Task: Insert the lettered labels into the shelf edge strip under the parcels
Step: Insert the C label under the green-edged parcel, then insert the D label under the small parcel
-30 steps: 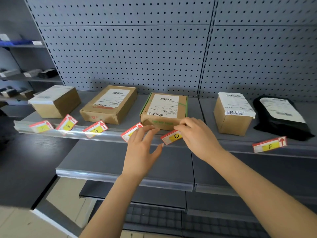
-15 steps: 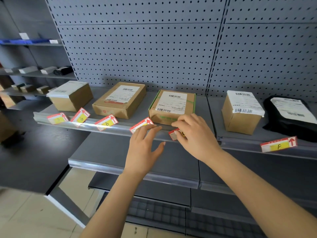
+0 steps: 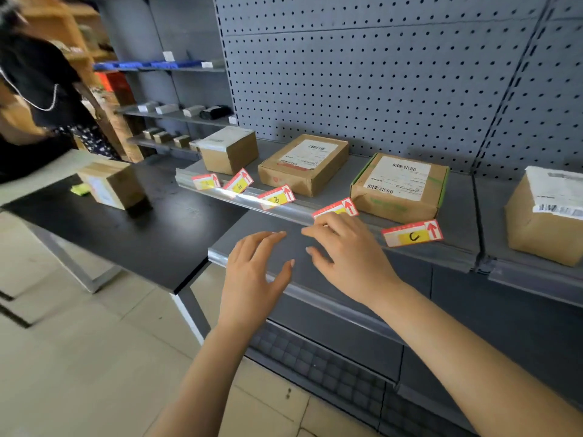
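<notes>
Several red-and-white lettered labels sit in the clear shelf edge strip (image 3: 284,209) under cardboard parcels. The C label (image 3: 412,233) stands alone in the strip below the green-edged parcel (image 3: 399,187). My right hand (image 3: 347,250) is left of it, fingers spread, fingertips just below the partly hidden label (image 3: 336,209). My left hand (image 3: 255,272) hovers open over the lower shelf and holds nothing. Further left are the B label (image 3: 276,198), another tilted label (image 3: 238,181) and the leftmost label (image 3: 205,182).
A black table (image 3: 126,234) to the left carries a cardboard box (image 3: 110,184) and a yellow-green slip (image 3: 80,189). Another person in dark clothes (image 3: 28,99) stands at the far left. A lower grey shelf (image 3: 315,291) juts out under my hands. Pegboard backs the shelves.
My right hand has let go of the C label and moved left; the label stays in the strip. My view has swung left, showing the table and the person.
</notes>
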`<action>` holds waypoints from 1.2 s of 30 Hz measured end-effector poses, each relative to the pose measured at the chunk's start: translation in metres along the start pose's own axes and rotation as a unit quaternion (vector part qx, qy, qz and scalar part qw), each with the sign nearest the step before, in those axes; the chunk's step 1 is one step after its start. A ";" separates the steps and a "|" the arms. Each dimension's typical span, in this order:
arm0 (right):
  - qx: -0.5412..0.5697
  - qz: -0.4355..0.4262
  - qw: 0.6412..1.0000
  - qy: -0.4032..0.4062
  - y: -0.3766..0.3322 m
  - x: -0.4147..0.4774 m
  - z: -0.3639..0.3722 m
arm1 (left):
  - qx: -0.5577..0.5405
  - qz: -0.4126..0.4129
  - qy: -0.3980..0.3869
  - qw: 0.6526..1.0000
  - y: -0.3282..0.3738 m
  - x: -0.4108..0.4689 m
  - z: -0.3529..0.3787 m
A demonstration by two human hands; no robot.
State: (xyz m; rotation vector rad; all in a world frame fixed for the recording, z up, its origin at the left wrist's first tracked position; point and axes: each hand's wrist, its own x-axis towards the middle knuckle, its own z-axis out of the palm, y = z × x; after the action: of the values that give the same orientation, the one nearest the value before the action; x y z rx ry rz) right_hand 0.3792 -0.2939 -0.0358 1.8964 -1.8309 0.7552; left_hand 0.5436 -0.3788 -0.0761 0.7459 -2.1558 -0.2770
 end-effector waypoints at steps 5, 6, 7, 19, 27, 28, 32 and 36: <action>0.008 -0.007 1.000 -0.005 -0.017 0.009 0.012 | 0.000 -0.006 0.010 1.000 -0.015 0.002 -0.014; 0.003 0.001 1.000 -0.003 -0.018 0.009 0.013 | -0.006 -0.001 0.008 1.000 -0.017 0.004 -0.014; -0.004 0.011 1.000 0.001 -0.019 0.008 0.012 | -0.014 0.006 0.005 1.000 -0.019 0.007 -0.012; -0.181 0.272 0.945 0.000 -0.026 -0.071 -0.053 | -0.194 0.200 -0.108 0.954 0.026 0.029 0.042; -0.285 0.409 0.867 -0.010 -0.068 -0.163 -0.114 | -0.310 0.302 -0.198 0.879 0.113 -0.018 0.063; -0.294 0.420 0.858 -0.010 -0.073 -0.173 -0.121 | -0.317 0.313 -0.207 0.871 0.123 -0.024 0.063; -0.325 0.450 0.832 0.005 -0.086 -0.208 -0.149 | -0.340 0.348 -0.221 0.845 0.163 -0.044 0.064; -0.340 0.459 0.821 0.026 -0.088 -0.239 -0.178 | -0.350 0.378 -0.223 0.828 0.203 -0.059 0.069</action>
State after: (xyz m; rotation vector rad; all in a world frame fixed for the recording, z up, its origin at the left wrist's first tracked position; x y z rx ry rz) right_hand 0.4479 0.0085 -0.0398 0.4863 -2.4980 0.2880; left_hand 0.4346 -0.1848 -0.0701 -0.6550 -2.3257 -0.8048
